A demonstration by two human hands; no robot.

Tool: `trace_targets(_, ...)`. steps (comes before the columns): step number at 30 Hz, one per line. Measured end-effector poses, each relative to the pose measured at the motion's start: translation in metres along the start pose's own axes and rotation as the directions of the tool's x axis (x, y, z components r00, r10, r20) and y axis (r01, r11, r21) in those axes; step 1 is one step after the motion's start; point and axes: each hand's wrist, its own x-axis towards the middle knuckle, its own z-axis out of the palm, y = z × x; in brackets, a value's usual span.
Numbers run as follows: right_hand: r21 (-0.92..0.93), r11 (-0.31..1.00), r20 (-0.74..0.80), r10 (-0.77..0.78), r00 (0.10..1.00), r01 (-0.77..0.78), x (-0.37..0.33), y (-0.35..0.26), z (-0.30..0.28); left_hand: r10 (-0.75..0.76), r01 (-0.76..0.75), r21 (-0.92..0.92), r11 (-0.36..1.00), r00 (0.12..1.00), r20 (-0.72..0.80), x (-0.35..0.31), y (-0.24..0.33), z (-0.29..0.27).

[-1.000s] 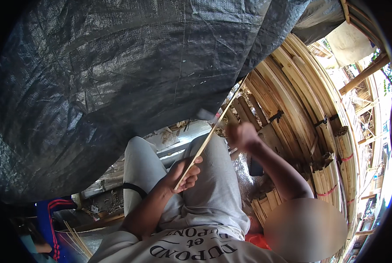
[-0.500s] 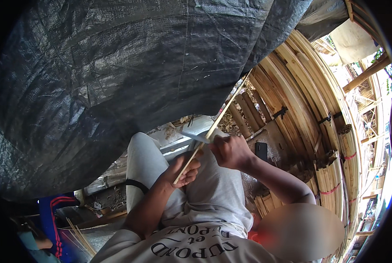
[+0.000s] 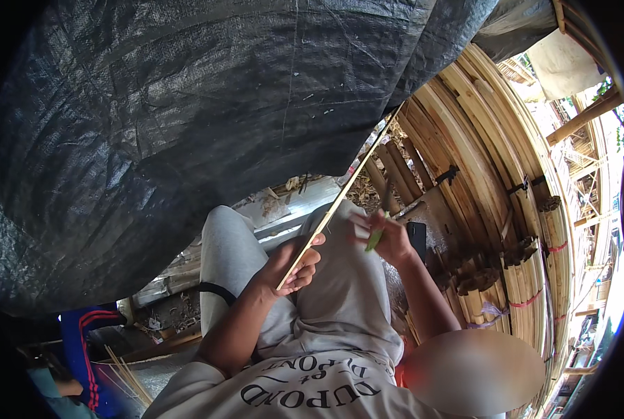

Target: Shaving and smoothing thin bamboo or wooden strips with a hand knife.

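My left hand (image 3: 284,265) is closed around the lower part of a long, thin bamboo strip (image 3: 341,197). The strip slants up and away to the right, and its far end reaches the edge of the black tarp. To the right of the strip and apart from it, my right hand (image 3: 396,242) holds a knife by its green handle (image 3: 375,240). A dark, blurred blade seems to point away from me. Motion smears some of the right fingers. Both hands are above my lap, over grey trousers (image 3: 333,293).
A large black tarp (image 3: 186,119) hangs across the left and far side. Tied stacks of bamboo slats (image 3: 479,140) curve along the right. A dark phone (image 3: 417,239) lies beside my right wrist. At lower left is a person's blue sleeve or trouser leg (image 3: 78,349) with red stripes.
My right hand has come off the strip and moved right and slightly nearer, turning the knife so that its green handle shows. My left hand has kept its hold on the strip.
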Motion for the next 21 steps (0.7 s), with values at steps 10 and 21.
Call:
trace_targets(10, 0.163, 0.961, -0.166, -0.196, 0.966, 0.223, 0.029, 0.006, -0.006, 0.008, -0.007, 0.018, 1.000, 1.000, -0.006, 0.002, -0.003, 0.002)
trace_targets(21, -0.936, -0.167, 0.351, -0.517, 0.780, 0.310, -0.049, -0.004, 0.104, -0.025, 0.056, 0.168, 0.984, 0.983, -0.183, -0.002, -0.006, 0.009)
